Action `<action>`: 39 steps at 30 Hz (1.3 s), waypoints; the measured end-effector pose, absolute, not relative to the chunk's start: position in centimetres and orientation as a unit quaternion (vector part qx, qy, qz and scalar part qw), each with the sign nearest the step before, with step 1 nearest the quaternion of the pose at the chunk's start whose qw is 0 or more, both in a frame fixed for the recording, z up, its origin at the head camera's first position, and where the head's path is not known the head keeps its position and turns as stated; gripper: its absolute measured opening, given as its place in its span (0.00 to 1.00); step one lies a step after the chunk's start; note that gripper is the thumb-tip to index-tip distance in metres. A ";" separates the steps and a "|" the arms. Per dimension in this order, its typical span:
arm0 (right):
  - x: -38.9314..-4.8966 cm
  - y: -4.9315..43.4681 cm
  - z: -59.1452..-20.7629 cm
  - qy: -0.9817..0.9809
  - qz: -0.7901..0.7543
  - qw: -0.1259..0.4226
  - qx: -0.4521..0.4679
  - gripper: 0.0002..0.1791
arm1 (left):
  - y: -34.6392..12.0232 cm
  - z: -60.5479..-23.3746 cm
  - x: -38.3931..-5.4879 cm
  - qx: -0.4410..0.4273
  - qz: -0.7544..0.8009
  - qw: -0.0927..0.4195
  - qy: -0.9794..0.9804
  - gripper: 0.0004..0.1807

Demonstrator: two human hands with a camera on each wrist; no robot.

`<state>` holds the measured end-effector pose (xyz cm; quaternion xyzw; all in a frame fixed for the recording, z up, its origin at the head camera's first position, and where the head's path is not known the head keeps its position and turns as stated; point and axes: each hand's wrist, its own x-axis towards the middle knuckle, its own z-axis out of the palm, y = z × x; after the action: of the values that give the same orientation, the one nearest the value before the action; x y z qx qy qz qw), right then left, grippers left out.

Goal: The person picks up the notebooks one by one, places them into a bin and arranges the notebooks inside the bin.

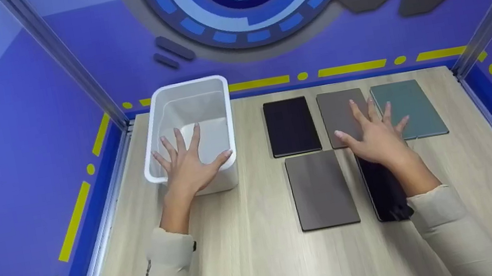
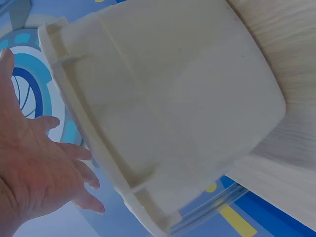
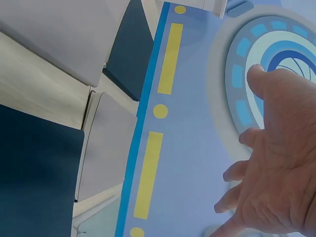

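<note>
My left hand (image 1: pixel 188 168), fingers spread, hovers over the near end of a white plastic bin (image 1: pixel 225 179); the left wrist view shows it apart from the bin's rim (image 2: pixel 94 138). With fingers likewise spread, my right hand (image 1: pixel 380 137) is above several notebooks and holds nothing. Beneath that hand and forearm lies a black notebook (image 1: pixel 379 190), partly hidden. Left of it is a grey-brown notebook (image 1: pixel 321 190). Behind these, a black notebook (image 1: pixel 292 127), a grey-brown notebook (image 1: pixel 337 111) and a green notebook (image 1: pixel 410 106) form a row.
The light wood table (image 1: pixel 258 267) has blue printed panels on its left, back and right. Metal posts (image 1: pixel 78 76) rise at its back corners, and a metal rail (image 1: pixel 103 244) runs along the left edge. Bare table lies between the bin and the notebooks.
</note>
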<state>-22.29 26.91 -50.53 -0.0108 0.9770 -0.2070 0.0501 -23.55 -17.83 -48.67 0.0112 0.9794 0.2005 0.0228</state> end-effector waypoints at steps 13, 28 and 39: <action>-21.9 27.2 -51.1 0.974 -0.221 0.056 -0.011 0.53 | -20.2 -49.5 -23.3 -0.016 0.211 -0.024 0.977 0.64; -21.2 29.0 -52.9 0.968 -0.234 0.081 -0.049 0.51 | -23.3 -52.8 -22.1 -0.067 0.268 -0.076 0.958 0.56; -19.7 31.2 -55.4 0.962 -0.255 0.084 -0.042 0.48 | -24.4 -55.2 -21.6 -0.107 0.369 -0.187 0.904 0.45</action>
<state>-19.70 31.21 -55.44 -0.0418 0.9624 -0.2547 0.0844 -21.64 -24.35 -55.21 -0.1073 0.9039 0.3694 -0.1870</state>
